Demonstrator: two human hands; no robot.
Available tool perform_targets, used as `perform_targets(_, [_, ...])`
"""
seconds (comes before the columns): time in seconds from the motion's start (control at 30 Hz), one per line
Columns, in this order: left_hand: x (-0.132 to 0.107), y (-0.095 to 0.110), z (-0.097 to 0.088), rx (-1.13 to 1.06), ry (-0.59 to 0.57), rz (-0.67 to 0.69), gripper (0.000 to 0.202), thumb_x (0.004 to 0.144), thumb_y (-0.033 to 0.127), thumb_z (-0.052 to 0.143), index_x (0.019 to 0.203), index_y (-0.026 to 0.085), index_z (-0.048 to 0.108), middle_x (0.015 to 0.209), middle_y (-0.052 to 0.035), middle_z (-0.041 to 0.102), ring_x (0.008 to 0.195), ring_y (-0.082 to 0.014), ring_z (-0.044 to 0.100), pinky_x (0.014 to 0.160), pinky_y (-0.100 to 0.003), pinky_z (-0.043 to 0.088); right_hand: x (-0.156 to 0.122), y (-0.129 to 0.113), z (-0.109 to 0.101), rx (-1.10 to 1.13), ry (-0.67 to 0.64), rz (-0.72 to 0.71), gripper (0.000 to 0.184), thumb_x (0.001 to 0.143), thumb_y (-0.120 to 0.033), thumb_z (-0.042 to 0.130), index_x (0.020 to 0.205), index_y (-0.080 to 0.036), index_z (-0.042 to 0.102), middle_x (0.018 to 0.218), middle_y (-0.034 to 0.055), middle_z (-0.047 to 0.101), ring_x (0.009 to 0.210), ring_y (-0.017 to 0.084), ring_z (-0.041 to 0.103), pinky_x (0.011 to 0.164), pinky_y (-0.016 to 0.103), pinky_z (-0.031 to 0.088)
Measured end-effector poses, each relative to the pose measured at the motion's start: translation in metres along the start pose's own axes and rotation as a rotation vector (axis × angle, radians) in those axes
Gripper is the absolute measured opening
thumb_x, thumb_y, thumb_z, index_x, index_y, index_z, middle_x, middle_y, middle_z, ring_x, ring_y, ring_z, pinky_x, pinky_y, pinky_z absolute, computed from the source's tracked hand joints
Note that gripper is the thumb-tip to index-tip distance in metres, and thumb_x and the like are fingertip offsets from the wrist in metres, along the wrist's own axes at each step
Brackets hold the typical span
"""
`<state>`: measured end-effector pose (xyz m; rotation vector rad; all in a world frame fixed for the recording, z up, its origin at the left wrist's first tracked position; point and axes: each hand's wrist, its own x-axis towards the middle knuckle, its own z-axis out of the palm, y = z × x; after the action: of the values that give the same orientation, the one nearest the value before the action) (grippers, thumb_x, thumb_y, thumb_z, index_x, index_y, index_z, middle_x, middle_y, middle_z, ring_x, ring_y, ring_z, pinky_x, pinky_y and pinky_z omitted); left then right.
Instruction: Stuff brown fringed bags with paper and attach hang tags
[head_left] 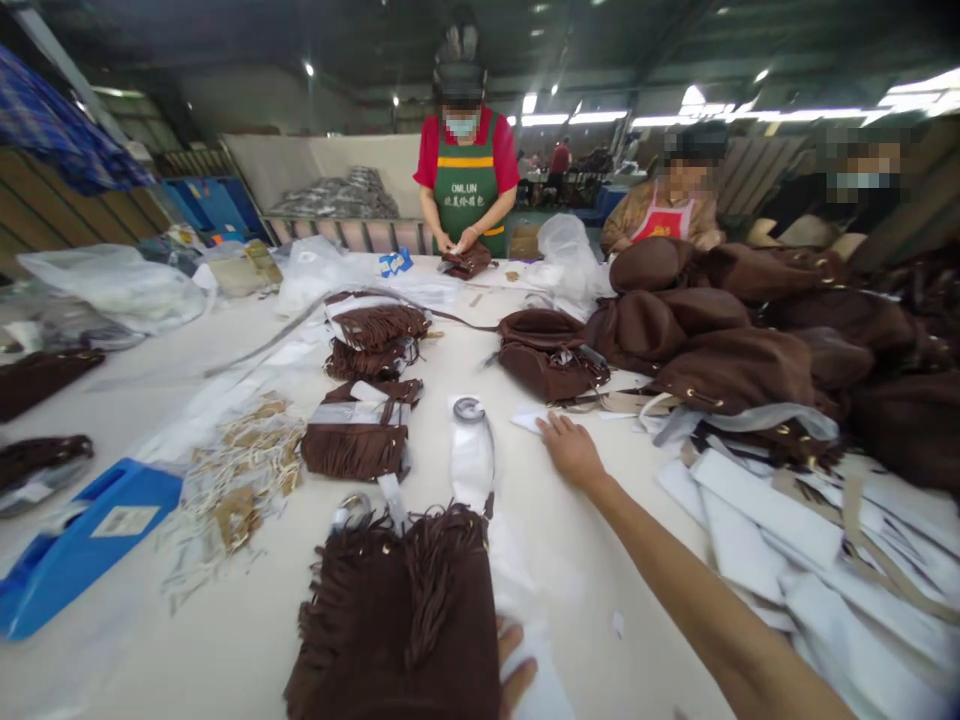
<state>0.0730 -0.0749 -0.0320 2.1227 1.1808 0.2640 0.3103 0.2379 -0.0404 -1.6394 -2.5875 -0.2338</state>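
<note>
Brown fringed bag (382, 625), long axis pointing away from me, near end cropped.
My right hand (574, 452), open, touches paper (528, 419); left hand (516, 690) mostly hidden, grip unclear.

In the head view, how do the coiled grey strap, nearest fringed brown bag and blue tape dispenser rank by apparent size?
1. Nearest fringed brown bag
2. Blue tape dispenser
3. Coiled grey strap
</note>
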Motion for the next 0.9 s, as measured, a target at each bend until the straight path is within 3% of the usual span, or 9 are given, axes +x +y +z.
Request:
perform_targets(0.1, [-0.005,-0.002,0.006,-0.039,-0.015,-0.009,0.062,0.094,0.042,0.049,0.150,0.040,0.022,0.161,-0.0010,0.015,0.146,-0.0346,0.015,0.118,-0.060,0.007,-0.057,0.042,-0.003,-0.020,-0.035,0.100,0.049,0.098,-0.023,0.027,0.145,-0.016,0.038,0.147,0.0173,0.042,0.131,0.033,0.039,0.100,0.050,0.036])
perform_targets(0.17, [-0.007,-0.002,0.010,-0.041,-0.027,0.009,0.070,0.092,0.039,0.052,0.152,0.038,0.014,0.162,-0.0018,0.008,0.147,-0.0357,0.010,0.117,-0.061,0.007,-0.094,0.060,-0.018,-0.056,-0.037,0.228,0.050,0.096,-0.024,0.029,0.144,-0.012,0.038,0.143,0.0226,0.045,0.127,0.037,0.042,0.096,0.054,0.039])
perform_targets(0.23, [-0.008,-0.002,0.011,-0.018,-0.019,0.025,0.073,0.092,0.034,0.054,0.153,0.034,0.013,0.162,-0.0048,0.009,0.147,-0.0351,0.011,0.117,-0.058,0.012,-0.129,0.052,-0.040,-0.073,0.007,0.308,0.053,0.096,-0.027,0.032,0.144,-0.006,0.035,0.142,0.0271,0.042,0.128,0.039,0.040,0.096,0.056,0.039])
perform_targets(0.3, [-0.008,-0.001,0.010,0.005,0.011,0.035,0.074,0.091,0.032,0.055,0.153,0.032,0.014,0.161,-0.0063,0.013,0.147,-0.0334,0.012,0.118,-0.055,0.014,-0.166,0.016,-0.064,-0.006,0.053,0.247,0.056,0.096,-0.032,0.035,0.146,-0.006,0.032,0.145,0.0255,0.039,0.132,0.038,0.037,0.101,0.052,0.037])
perform_targets(0.37, [-0.010,0.002,0.005,0.015,0.043,0.051,0.078,0.091,0.034,0.055,0.154,0.030,0.010,0.161,-0.0071,0.014,0.147,-0.0317,0.012,0.118,-0.053,0.013,-0.205,-0.041,-0.082,0.163,0.023,0.076,0.054,0.097,-0.039,0.036,0.146,-0.016,0.035,0.143,0.0167,0.046,0.128,0.031,0.043,0.102,0.044,0.040])
perform_targets(0.5, [-0.017,0.011,-0.003,0.004,0.135,0.046,0.080,0.093,0.034,0.049,0.154,0.022,-0.002,0.162,-0.0091,0.006,0.148,-0.0257,0.010,0.120,-0.048,0.013,-0.275,-0.148,-0.092,0.340,-0.067,0.036,0.065,0.089,-0.047,0.052,0.146,-0.021,0.035,0.127,0.0145,0.057,0.112,0.031,0.053,0.091,0.043,0.049])
perform_targets(0.63, [-0.030,0.016,0.002,0.027,0.156,0.031,0.073,0.093,0.024,0.044,0.153,0.022,0.004,0.162,-0.0063,0.004,0.148,-0.0213,0.009,0.121,-0.045,0.015,-0.311,-0.188,-0.082,0.276,-0.039,0.130,0.070,0.080,-0.036,0.061,0.145,-0.024,0.037,0.125,0.0148,0.057,0.107,0.035,0.054,0.083,0.047,0.051])
perform_targets(0.77, [-0.043,0.020,0.009,0.054,0.113,-0.004,0.069,0.090,0.022,0.047,0.152,0.021,0.016,0.162,-0.0061,0.011,0.147,-0.0211,0.014,0.121,-0.042,0.019,-0.333,-0.158,-0.083,0.278,0.018,0.055,0.078,0.080,-0.031,0.057,0.151,-0.028,0.023,0.125,0.0133,0.057,0.109,0.034,0.055,0.087,0.048,0.051])
perform_targets(0.9, [-0.052,0.028,0.008,0.065,0.109,-0.058,0.062,0.091,0.025,0.045,0.149,0.023,0.025,0.160,-0.0047,0.018,0.144,-0.0224,0.026,0.117,-0.038,0.030,-0.345,-0.074,-0.089,0.170,0.051,0.118,0.069,0.089,-0.041,0.047,0.150,-0.024,0.022,0.127,0.0144,0.056,0.114,0.033,0.054,0.095,0.049,0.047])
